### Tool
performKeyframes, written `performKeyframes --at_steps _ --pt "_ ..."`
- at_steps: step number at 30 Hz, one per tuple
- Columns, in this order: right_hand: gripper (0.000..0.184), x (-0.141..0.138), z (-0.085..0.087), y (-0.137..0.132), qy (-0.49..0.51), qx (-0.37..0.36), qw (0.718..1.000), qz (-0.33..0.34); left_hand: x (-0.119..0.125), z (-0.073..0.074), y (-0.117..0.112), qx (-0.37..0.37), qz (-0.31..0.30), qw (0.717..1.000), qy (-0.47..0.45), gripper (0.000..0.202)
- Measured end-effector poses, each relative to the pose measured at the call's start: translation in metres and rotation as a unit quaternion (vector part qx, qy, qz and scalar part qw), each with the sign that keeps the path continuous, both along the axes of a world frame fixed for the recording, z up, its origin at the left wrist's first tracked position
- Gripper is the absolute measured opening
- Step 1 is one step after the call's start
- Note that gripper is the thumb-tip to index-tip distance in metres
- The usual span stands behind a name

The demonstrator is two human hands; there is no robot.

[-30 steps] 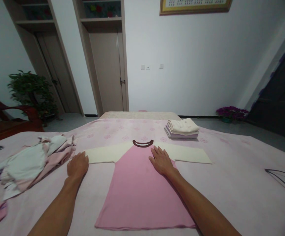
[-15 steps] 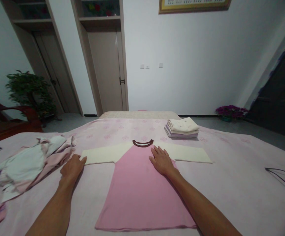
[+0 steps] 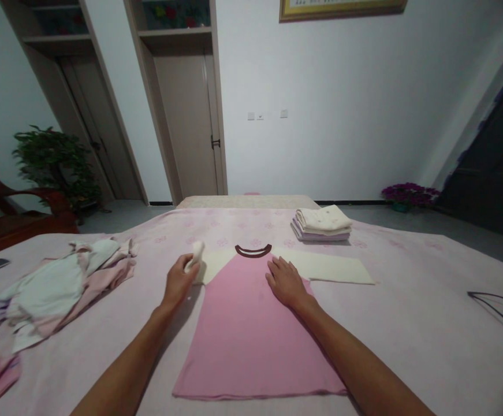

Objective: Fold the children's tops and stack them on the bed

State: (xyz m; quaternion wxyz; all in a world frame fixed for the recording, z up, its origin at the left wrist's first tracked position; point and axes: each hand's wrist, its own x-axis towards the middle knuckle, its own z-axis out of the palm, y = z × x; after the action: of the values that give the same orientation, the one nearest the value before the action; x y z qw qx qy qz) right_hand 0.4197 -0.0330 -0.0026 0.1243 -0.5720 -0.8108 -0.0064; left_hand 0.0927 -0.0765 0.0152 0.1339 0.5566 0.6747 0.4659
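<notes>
L hand [image 3: 182,278]: pinching L sleeve [image 3: 198,252], cream, end lifted off sheet [image 3: 407,335], near shoulder seam.
R hand [image 3: 286,283]: palm down on upper R of shirt, fingers loosely together, thumb apart; nothing gripped.
Pink shirt [image 3: 251,323]: flat mid-sheet, collar [image 3: 253,255] at far end.
Change: L hand in from far L, where sleeve lay flat; now raised.
Meaning: L sleeve no longer laid out; R hand prob. steadying body.
R sleeve [image 3: 338,267]: still flat, outstretched.
Pot [image 3: 401,207]: green, on floor, R bkgd; purple flowers [image 3: 409,193] in it.
</notes>
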Motion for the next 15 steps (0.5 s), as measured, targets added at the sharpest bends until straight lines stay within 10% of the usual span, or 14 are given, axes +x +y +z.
performKeyframes --at_steps 6,15 --pt "0.034 -0.026 0.019 -0.029 0.065 0.007 0.996 0.063 0.062 -0.011 -0.022 -0.072 -0.144 0.982 0.097 0.037" --pt "0.050 -0.084 0.028 -0.019 0.118 -0.111 0.985 -0.059 0.046 -0.009 -0.031 -0.062 -0.246 0.965 0.069 0.046"
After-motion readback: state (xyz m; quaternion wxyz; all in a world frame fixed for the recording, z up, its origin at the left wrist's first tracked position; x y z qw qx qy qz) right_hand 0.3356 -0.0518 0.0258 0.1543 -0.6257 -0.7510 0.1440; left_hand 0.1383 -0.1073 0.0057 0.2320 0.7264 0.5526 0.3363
